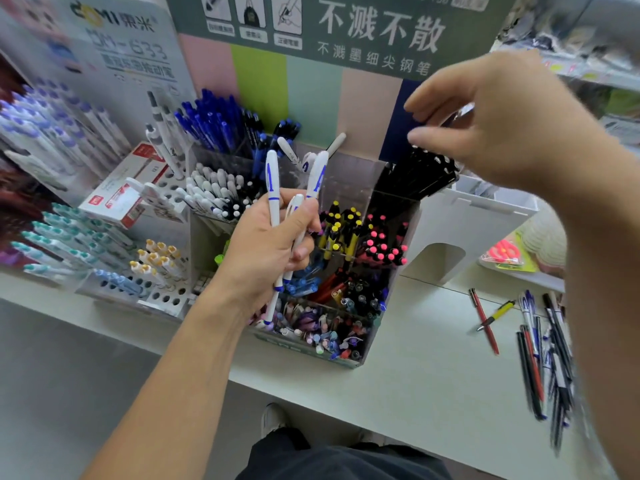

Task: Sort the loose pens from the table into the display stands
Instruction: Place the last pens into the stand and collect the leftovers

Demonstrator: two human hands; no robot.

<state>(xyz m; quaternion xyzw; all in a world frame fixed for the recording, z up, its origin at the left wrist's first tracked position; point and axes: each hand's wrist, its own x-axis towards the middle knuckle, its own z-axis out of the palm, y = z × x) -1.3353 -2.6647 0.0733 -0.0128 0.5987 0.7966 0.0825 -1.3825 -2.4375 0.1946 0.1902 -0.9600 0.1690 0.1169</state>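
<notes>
Left hand point(266, 244): fingers curled round a small bunch of white plastic pens with blue bands and blue lettering point(273, 202), held upright in front of the clear acrylic multi-compartment display stand point(349, 358); caps point up, tips down past the heel of the palm.

Right hand point(502, 126): raised at the stand's back right compartment, thumb and fingers bent above the tops of the black capped pens point(422, 174) packed there. Motion blur; whether the fingertips pinch a pen cannot be told.

Loose pens, heap point(543, 355): slim black, red and blue barrels lying roughly parallel on the pale table top point(415, 375), right of the stand, below the right forearm and well apart from the left hand.

Loose pens, singles: one red slim pen point(484, 322) and one yellow pen with black ends point(495, 316), crossing each other just left of the heap.

Stand contents: yellow-and-black pens point(341, 230), pink-capped black pens point(382, 244), mixed coloured pens in the front cells.

Left of stand: blue pens point(214, 123), white-capped pens point(214, 192), teal-capped white pens point(65, 237) on a tiered rack.

Behind: green header card with white Chinese print point(363, 32).
</notes>
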